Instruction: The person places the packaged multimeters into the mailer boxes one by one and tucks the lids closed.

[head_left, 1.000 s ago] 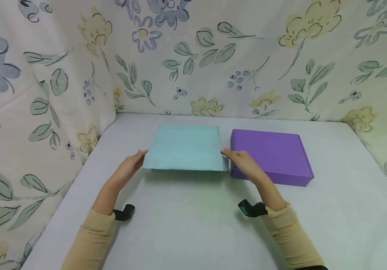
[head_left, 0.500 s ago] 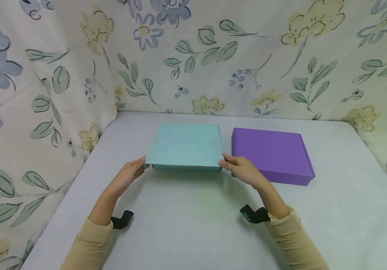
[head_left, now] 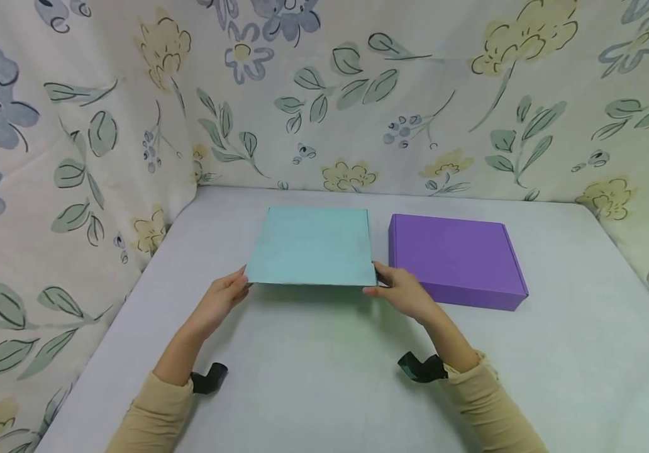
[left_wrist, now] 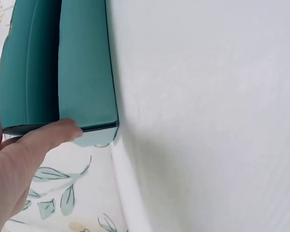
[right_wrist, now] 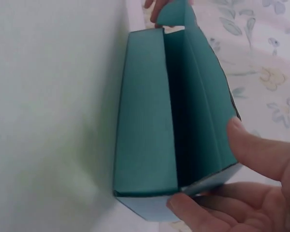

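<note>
A turquoise cardboard box (head_left: 313, 245) lies on the white table, its lid slightly raised at the front. My left hand (head_left: 221, 301) holds the lid's front left corner; in the left wrist view its forefinger reaches along the side flap (left_wrist: 15, 128) to the box's front wall (left_wrist: 86, 63). At the opposite corner my right hand (head_left: 406, 291) holds the lid. The right wrist view shows that hand's thumb on the lid's front flap (right_wrist: 207, 101) and a fingertip at the box corner. A dark gap runs between flap and front wall; the box's contents are hidden.
A closed purple box (head_left: 454, 258) lies just right of the turquoise one, close to my right hand. A floral curtain (head_left: 324, 94) hangs behind and to the left of the white table (head_left: 313, 377). Black wrist mounts (head_left: 209, 379) stick out from both sleeves.
The lid's front edge went down half a second ago, showing the front wall, and now stands slightly higher again, hiding it in the head view. Both hands stay at the corners with shifted fingers.
</note>
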`<state>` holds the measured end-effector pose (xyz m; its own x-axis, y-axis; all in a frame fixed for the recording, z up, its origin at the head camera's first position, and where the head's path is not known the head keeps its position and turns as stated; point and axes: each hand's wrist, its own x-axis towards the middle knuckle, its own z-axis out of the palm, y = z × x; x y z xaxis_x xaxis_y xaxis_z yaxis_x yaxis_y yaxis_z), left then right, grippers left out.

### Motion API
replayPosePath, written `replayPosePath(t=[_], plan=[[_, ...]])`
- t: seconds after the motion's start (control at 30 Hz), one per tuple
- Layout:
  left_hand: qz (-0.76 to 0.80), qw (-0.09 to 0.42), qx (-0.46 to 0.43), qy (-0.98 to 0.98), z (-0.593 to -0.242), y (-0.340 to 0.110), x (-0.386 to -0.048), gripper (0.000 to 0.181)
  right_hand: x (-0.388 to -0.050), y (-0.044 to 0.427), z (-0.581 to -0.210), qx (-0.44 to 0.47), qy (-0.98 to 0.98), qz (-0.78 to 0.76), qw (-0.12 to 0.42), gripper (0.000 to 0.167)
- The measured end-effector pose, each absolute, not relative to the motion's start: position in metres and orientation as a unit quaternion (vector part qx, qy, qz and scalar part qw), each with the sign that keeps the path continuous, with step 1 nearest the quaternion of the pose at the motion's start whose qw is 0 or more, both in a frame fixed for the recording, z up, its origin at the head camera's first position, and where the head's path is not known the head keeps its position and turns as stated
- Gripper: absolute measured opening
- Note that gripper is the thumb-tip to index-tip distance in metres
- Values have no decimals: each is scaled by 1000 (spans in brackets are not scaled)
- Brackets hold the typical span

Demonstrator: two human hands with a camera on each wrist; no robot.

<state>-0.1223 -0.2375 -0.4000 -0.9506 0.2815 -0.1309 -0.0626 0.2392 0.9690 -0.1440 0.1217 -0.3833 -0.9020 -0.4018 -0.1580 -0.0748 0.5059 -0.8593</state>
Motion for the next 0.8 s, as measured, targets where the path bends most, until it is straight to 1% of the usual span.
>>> replayPosePath(t=[0.3, 0.57, 0.8], plan=[[632, 124, 35, 764, -400, -232, -125, 50, -137, 113, -391, -96, 812, -556, 152, 72], [642, 146, 28, 752, -394, -232, -134, 52, -135, 103, -396, -29, 738, -653, 166, 77], [644, 150, 31, 750, -394, -231, -137, 52, -130, 95, -394, -8, 707, -689, 159, 77]])
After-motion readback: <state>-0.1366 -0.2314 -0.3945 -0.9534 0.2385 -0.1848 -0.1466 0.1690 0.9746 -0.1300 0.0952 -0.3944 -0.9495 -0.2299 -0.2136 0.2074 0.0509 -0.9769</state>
